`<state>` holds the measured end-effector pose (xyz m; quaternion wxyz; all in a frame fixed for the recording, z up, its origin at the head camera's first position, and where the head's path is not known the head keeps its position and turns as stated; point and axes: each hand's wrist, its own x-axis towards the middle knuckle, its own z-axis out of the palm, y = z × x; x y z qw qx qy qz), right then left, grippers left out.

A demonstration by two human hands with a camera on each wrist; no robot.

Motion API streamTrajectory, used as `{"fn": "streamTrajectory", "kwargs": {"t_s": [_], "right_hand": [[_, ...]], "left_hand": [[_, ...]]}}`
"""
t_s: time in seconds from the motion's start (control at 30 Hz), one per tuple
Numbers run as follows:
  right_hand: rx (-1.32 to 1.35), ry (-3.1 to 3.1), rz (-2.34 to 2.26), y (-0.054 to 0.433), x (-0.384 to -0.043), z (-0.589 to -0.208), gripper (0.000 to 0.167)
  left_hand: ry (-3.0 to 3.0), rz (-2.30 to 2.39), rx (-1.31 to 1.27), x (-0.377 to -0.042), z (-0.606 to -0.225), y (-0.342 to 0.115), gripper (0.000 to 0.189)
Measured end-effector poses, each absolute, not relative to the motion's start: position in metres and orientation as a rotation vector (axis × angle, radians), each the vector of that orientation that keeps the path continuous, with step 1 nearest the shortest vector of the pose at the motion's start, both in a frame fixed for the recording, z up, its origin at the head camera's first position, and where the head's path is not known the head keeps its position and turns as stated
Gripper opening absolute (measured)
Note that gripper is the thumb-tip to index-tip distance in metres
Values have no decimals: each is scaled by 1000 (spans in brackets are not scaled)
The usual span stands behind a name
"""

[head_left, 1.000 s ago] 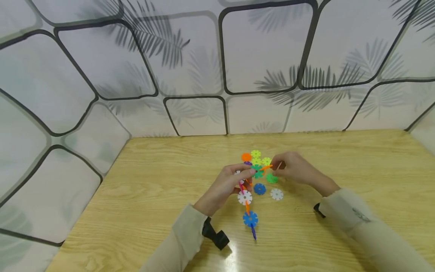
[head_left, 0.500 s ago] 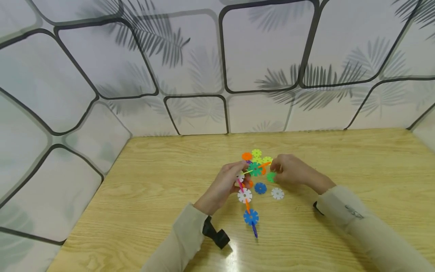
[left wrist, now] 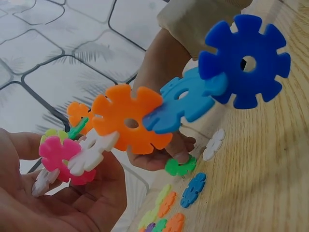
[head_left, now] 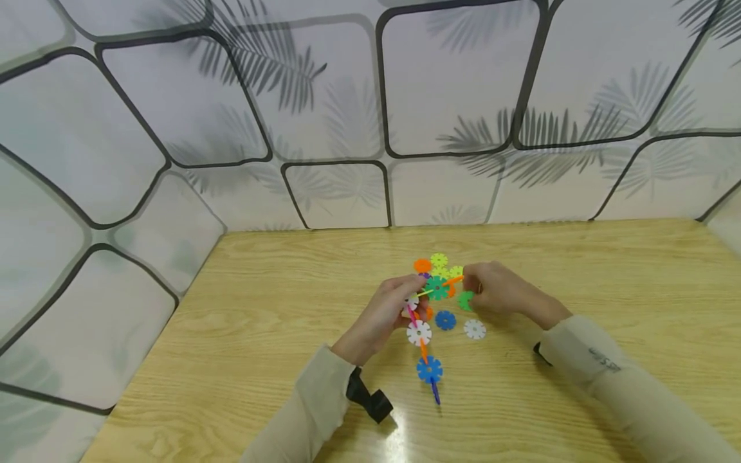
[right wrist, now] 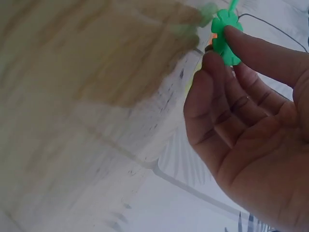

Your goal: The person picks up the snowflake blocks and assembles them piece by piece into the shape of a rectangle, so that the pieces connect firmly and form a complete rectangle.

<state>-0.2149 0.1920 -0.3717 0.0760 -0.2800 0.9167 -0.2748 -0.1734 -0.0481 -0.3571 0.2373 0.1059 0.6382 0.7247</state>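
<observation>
A chain of interlocking snowflake discs hangs from my left hand (head_left: 384, 312), whose thumb and fingers grip it near a pink disc (left wrist: 60, 157). From the hand it runs down through a white disc (head_left: 419, 332), an edge-on orange disc (left wrist: 126, 118) and a blue disc (head_left: 429, 370) to a dark blue disc (left wrist: 245, 62) at the end. Its other end has a green disc (head_left: 437, 287) and an edge-on orange disc pointing toward my right hand (head_left: 500, 289). That hand pinches a loose light green disc (right wrist: 226, 38) between thumb and fingers, just right of the chain.
Loose discs lie on the wooden table (head_left: 243, 321) between and beyond the hands: a blue disc (head_left: 445, 320), a white disc (head_left: 475, 329), an orange disc (head_left: 422, 265) and several yellow ones (head_left: 439, 260). A patterned wall covering (head_left: 440, 186) rises behind the table.
The right hand has come down onto the light green disc and taken hold of it. The left thumb has drawn back from the chain's green disc, uncovering an edge-on yellow disc.
</observation>
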Motion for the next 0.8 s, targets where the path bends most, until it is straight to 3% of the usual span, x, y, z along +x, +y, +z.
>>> {"fn": "streamTrajectory", "kwargs": {"t_s": [0.8], "right_hand": [[-720,2581,-1201,203,-206,-360,17]], "left_hand": [[1825,1928,287,-173,-361,-48,23]]}}
